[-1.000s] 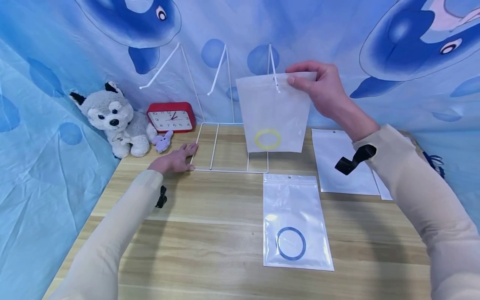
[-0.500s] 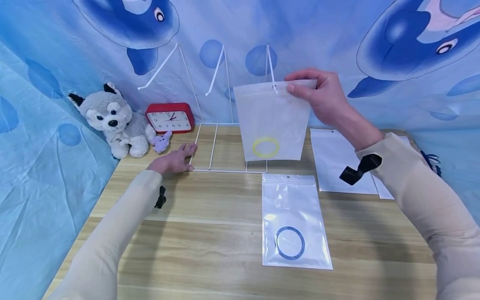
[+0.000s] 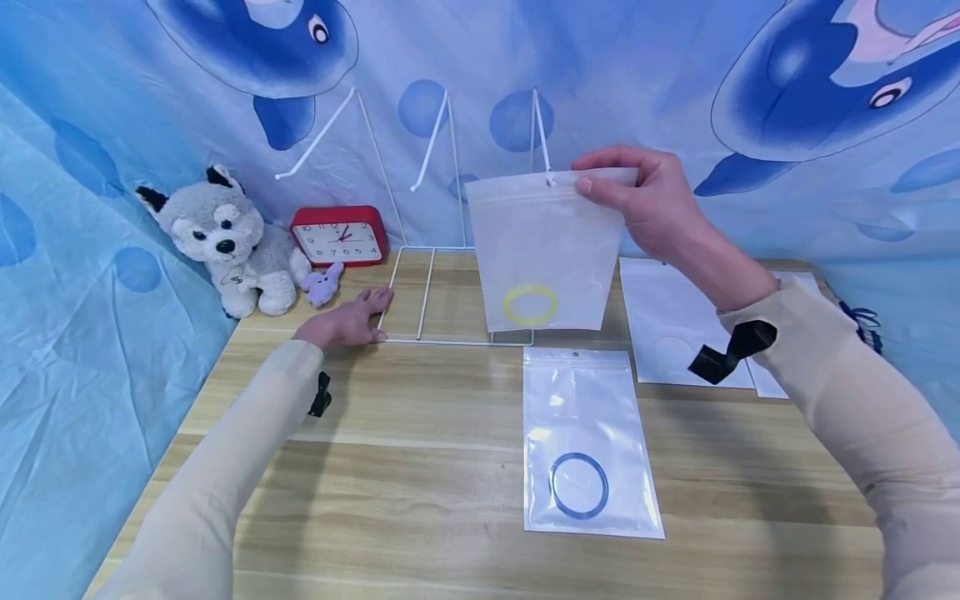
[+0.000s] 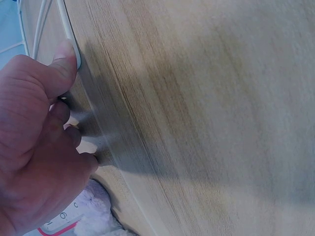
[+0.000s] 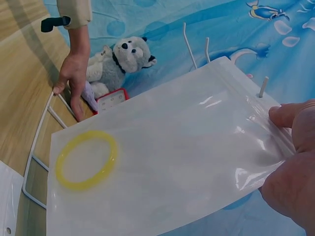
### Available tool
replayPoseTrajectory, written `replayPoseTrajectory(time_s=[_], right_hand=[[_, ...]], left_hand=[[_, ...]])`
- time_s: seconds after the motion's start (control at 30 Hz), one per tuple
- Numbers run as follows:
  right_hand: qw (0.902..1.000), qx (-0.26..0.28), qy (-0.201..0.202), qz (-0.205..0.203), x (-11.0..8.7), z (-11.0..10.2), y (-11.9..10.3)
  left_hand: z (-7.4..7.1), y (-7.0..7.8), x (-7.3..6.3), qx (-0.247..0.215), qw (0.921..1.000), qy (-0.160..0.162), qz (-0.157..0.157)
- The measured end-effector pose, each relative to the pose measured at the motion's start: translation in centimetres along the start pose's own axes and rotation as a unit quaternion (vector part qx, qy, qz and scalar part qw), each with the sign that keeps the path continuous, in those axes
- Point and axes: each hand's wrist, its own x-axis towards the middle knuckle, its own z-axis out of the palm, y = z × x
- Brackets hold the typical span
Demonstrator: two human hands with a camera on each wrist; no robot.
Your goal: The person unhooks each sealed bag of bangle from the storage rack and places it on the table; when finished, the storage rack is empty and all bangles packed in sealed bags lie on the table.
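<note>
My right hand pinches the top right corner of a white zip bag between thumb and fingers. A yellow ring shows through the bag's lower part. The tip of the right-hand hook pokes out through the bag near its top edge. That hook belongs to a white wire rack with three hooks, partly hidden behind the bag. My left hand rests on the left side of the rack's base, its fingers fairly straight and spread and its thumb on the front corner.
Another zip bag with a blue ring lies in front of the rack. More white bags lie at the right, partly under my right forearm. A red clock, a husky plush and a small purple toy stand left of the rack.
My right hand has lowered the bag a little, and its top edge has gone from behind the hook's end to level with its tip. My left hand has stayed put.
</note>
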Motion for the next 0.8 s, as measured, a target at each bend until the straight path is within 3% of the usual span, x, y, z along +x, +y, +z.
replayPoseTrajectory(time_s=[0.17, 0.8], right_hand=[[0.9997, 0.025, -0.002, 0.000, -0.5, 0.1, -0.4], [0.9997, 0.023, -0.008, -0.001, -2.2, 0.9, -1.7]], left_hand=[[0.0, -0.1, 0.2, -0.005, 1.0000, 0.003, 0.007], [0.2, -0.3, 0.2, -0.004, 1.0000, 0.007, 0.001]])
